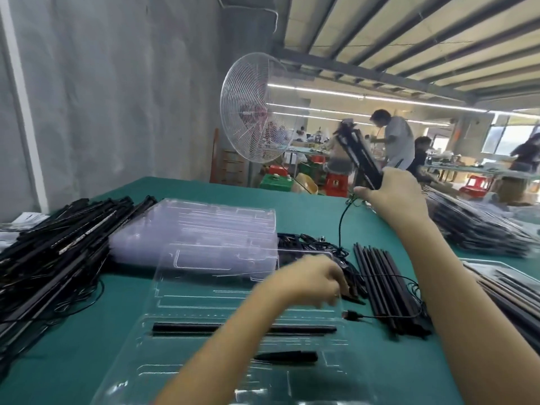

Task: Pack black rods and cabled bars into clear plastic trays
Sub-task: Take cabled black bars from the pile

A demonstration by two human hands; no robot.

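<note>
Black cabled bar (pixel 361 154) (long, slim) held in right hand (pixel 391 197); left hand (pixel 306 280) grip unclear.

Bright light comes from long light tubes (pixel 321 92) on the ceiling (pixel 409 30) and a glowing window (pixel 508 138) far right, the clear trays (pixel 204 226) shine a little, the left hand (pixel 309 280) is smeared by motion blur, and straight lines bend near the edges.

Right hand (pixel 393 197) raised, gripping a cabled bar (pixel 361 154); left hand (pixel 309 280) low, blurred, fingers curled downward.
</note>
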